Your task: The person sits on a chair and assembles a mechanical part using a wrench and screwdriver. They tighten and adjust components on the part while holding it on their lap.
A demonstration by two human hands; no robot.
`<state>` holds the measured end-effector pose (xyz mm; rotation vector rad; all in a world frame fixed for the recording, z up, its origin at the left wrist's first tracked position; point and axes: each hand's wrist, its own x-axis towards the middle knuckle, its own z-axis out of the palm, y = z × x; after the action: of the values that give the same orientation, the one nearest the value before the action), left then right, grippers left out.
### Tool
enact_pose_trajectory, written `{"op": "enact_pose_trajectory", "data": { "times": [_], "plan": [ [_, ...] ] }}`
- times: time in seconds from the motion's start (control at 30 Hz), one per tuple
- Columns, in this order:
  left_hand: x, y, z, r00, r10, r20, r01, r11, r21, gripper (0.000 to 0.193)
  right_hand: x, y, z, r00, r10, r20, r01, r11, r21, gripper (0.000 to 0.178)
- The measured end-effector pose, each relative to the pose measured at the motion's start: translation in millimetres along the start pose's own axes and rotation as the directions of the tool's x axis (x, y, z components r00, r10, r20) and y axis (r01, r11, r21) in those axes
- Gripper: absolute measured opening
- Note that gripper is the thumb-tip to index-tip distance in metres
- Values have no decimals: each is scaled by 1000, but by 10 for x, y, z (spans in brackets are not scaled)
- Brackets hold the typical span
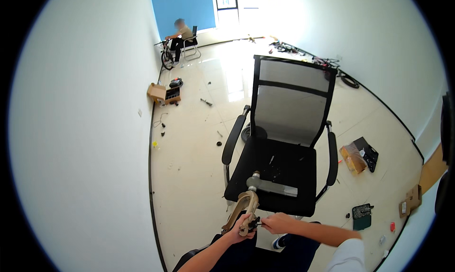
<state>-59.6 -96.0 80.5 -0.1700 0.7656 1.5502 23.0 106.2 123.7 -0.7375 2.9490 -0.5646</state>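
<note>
Down at the bottom of the view, it's tight quarters: the left hand (238, 231) wraps its fingers round the near end of the fork (253, 204), while the right hand (278, 223) pinches a thin dark rod (259, 224) up at a small black part (253, 222) on the same leg. Whether the rod's tip is properly seated, I can't tell, and there's the danger! A shallow bite plus a sideways push, and it could skid out, sending knuckles into the fork. Watch the angle, too: the fork slants up over the front of the black seat (298, 165), and its rounded neck (253, 182) could roll if that left grip slackens. Handsome shape, mind you: two curved, tan-grey prongs meeting in a chunky arch. Beside the neck, a flat grey bar (279, 188), straight-edged and dull; joined or merely touching, hard to say. Farther across the seat, pale crumbs (275, 176) and a slim light stick (271, 160), which one knock might scatter. Behind rises the backrest (291, 106), sheer mesh in a black frame. Beyond, glossy cream tiles (199, 129) stretch to a seated co-worker (186, 33) beside a bicycle (167, 59).
</note>
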Motion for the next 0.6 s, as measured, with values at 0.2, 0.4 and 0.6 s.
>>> {"op": "enact_pose_trajectory", "data": {
  "times": [0.2,0.4,0.6],
  "plan": [
    [-109,-15,-5,999,53,-2,-53,999,-1,44,-137,-213,132,883,461,82,-421,705,570,26],
    [135,-73,-101,993,-13,-119,19,999,43,55,-510,-274,817,404,913,67,-31,-59,998,17],
    [-14,-115,52,996,80,-48,-72,985,156,52,-259,-514,549,395,919,-7,-41,26,999,19]
  ]
}}
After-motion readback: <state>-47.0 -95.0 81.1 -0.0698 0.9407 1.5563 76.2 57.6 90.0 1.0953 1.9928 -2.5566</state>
